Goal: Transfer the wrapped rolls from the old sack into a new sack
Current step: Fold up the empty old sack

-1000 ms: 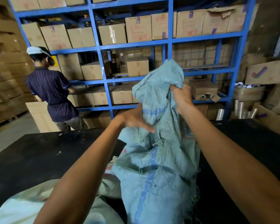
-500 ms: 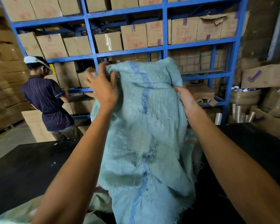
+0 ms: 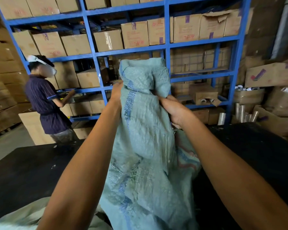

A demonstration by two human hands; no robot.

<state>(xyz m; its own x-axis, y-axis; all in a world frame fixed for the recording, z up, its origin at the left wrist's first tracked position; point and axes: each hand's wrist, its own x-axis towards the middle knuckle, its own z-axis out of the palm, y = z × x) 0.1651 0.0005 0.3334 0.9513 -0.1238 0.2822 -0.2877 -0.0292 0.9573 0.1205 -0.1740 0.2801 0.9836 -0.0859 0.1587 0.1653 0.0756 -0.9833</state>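
I hold the old sack [image 3: 145,138] up over the worktop [image 3: 23,171], a worn blue-green woven bag with a blue stripe running down it. My left hand [image 3: 117,93] grips its upper left edge, though the cloth hides most of my fingers there; my right hand [image 3: 174,108] has its fingers curled tight round a bunched fold on the right side. The top of the sack flops forward above both hands, and its lower part hangs down to the near edge of the view. I cannot see into it, so I cannot tell whether any rolls are inside. A pale sack [image 3: 18,216] lies crumpled on the worktop at the near left, partly under my left arm. The worktop is black and scuffed with pale specks. Beyond it stands a blue rack [image 3: 167,47] stacked with cardboard boxes [image 3: 135,34], and more boxes are piled far right, with some clear-wrapped rolls [image 3: 244,113] standing on end beside them. A person [image 3: 47,103] in a dark striped shirt stands at the far left, facing the rack. Half a second ago my left hand was higher, spread over the top left corner with the sack opened out wide; now it has dropped and the cloth is gathered narrower between my hands.
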